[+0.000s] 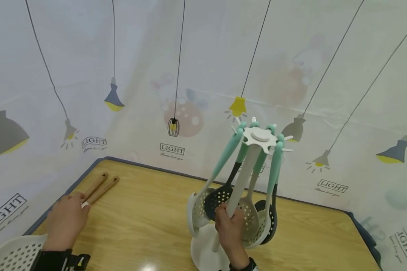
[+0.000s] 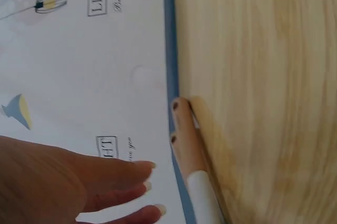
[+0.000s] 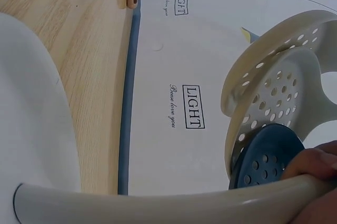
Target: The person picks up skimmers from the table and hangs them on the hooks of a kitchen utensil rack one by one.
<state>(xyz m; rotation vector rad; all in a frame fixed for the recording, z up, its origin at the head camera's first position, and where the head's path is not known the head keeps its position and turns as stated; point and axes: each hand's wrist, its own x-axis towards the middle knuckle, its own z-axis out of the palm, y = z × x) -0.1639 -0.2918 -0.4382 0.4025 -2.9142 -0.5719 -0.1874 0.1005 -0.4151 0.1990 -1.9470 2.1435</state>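
Observation:
My right hand [image 1: 232,227] grips the pale pole [image 1: 244,177] of a rotating utensil stand, which leans to the right. Slotted spoons and skimmers [image 1: 218,199] with mint-green handles hang from its white top [image 1: 260,136]. In the right wrist view, fingers wrap the pole beside a dark slotted head [image 3: 266,161], and the round white base [image 3: 31,108] shows at left. My left hand [image 1: 68,218] is beside two wooden-handled utensils [image 1: 103,190] on the table. The left wrist view shows its extended fingers apart from the handles [image 2: 189,139]; the utensils' far ends are hidden.
A white perforated piece [image 1: 20,252] lies at the lower left, partly behind the left wrist. The wood-patterned table [image 1: 149,203] has a dark blue edge and meets a pale backdrop [image 1: 203,56] printed with lamps.

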